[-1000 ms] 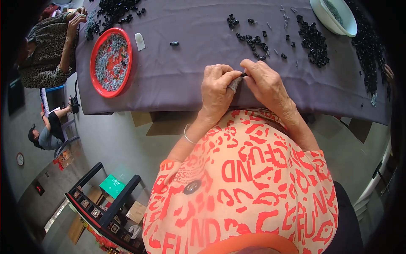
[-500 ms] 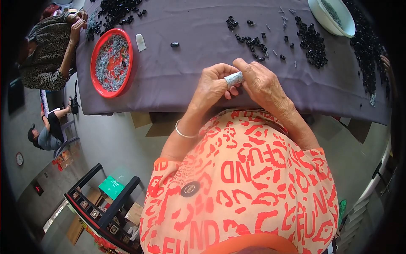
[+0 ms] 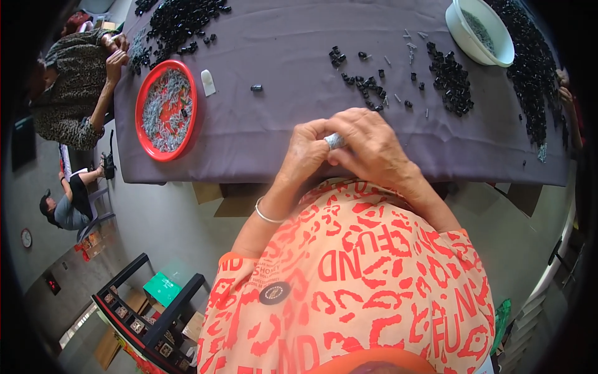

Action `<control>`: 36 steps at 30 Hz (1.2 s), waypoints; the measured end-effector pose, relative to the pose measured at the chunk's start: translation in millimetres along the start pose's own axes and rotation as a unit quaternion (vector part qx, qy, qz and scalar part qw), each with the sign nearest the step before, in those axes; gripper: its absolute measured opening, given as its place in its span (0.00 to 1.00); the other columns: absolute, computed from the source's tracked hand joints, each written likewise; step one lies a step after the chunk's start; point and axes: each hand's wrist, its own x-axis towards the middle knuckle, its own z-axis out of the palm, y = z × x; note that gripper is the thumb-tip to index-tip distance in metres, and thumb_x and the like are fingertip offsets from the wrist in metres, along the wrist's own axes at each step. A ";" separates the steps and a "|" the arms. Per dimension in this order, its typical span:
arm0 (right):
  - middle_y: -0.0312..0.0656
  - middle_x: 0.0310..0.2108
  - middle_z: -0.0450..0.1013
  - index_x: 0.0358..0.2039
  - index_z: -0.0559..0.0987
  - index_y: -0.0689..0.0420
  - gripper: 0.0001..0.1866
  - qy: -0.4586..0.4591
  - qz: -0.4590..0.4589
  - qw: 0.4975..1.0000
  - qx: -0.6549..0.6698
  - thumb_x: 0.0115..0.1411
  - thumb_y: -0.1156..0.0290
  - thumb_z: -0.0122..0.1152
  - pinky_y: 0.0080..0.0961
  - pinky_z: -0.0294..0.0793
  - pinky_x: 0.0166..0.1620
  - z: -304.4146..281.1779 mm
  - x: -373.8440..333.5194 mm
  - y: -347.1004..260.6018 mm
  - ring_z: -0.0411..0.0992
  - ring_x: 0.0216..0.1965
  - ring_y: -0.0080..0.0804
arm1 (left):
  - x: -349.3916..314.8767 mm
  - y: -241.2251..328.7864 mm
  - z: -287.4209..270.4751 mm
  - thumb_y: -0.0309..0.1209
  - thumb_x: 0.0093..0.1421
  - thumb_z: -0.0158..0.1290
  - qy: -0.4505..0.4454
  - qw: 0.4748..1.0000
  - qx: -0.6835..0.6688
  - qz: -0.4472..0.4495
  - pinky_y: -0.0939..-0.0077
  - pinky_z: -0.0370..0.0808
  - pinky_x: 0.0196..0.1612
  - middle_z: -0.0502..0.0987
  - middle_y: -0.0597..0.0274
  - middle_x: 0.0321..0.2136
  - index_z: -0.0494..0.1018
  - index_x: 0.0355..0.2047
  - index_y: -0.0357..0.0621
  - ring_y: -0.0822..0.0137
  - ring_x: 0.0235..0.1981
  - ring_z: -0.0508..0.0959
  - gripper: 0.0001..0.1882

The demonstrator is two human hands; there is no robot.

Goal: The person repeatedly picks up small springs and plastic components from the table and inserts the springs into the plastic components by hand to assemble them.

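My left hand (image 3: 304,153) and my right hand (image 3: 375,148) meet over the near edge of the table, fingers curled in against each other. Between them shows a pale, speckled grey-white tube-like wrap (image 3: 335,141), apparently around my left thumb. The right fingers close over its end and hide most of it. Whatever else the fingertips may pinch is out of sight. Beyond my hands lie loose small black plastic parts (image 3: 374,87) and several thin grey screw-like pins (image 3: 410,47).
A red tray (image 3: 194,106) of grey pins sits left, beside a white rounded piece (image 3: 208,81) and a lone black part (image 3: 256,88). Right are a black heap (image 3: 450,84), a white bowl (image 3: 453,28) and a larger pile (image 3: 529,87). A co-worker's hands (image 3: 116,56) work at far left.
My right fingers have folded further over the speckled wrap, so less of it shows. Both hands sit slightly lower in the picture, and the whole view has shifted a little.
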 end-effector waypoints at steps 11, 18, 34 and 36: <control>0.49 0.38 0.72 0.44 0.74 0.64 0.18 0.066 0.114 0.983 0.126 0.50 0.81 0.54 0.35 0.71 0.47 11.7 -11.7 32.7 0.71 0.43 0.46 | 0.1 28.7 17.0 0.26 0.60 0.51 0.015 0.996 -0.019 -0.090 0.86 0.74 0.25 0.79 0.62 0.25 0.78 0.37 0.38 0.78 0.24 0.77 0.09; 0.41 0.40 0.73 0.43 0.76 0.54 0.18 -0.013 0.002 1.000 -0.021 0.54 0.59 0.57 0.38 0.64 0.54 38.7 22.2 12.1 0.70 0.48 0.39 | -0.7 -13.4 -2.4 0.29 0.56 0.53 0.049 0.942 0.257 0.208 0.67 0.73 0.44 0.74 0.50 0.42 0.69 0.47 0.35 0.57 0.44 0.76 0.18; 0.39 0.46 0.75 0.49 0.76 0.53 0.29 -0.060 0.017 0.998 0.010 0.62 0.43 0.42 0.44 0.56 0.63 46.6 13.9 26.9 0.70 0.54 0.35 | -8.3 6.6 2.4 0.31 0.57 0.54 0.040 0.976 0.183 0.110 0.64 0.69 0.48 0.70 0.48 0.45 0.67 0.47 0.35 0.52 0.47 0.71 0.19; 0.39 0.46 0.75 0.49 0.76 0.53 0.29 -0.064 0.009 0.998 0.012 0.61 0.44 0.43 0.45 0.56 0.63 48.3 14.5 28.4 0.70 0.54 0.36 | -6.5 6.0 3.1 0.31 0.57 0.55 0.033 0.986 0.139 0.080 0.65 0.70 0.48 0.70 0.49 0.45 0.66 0.48 0.35 0.55 0.48 0.72 0.21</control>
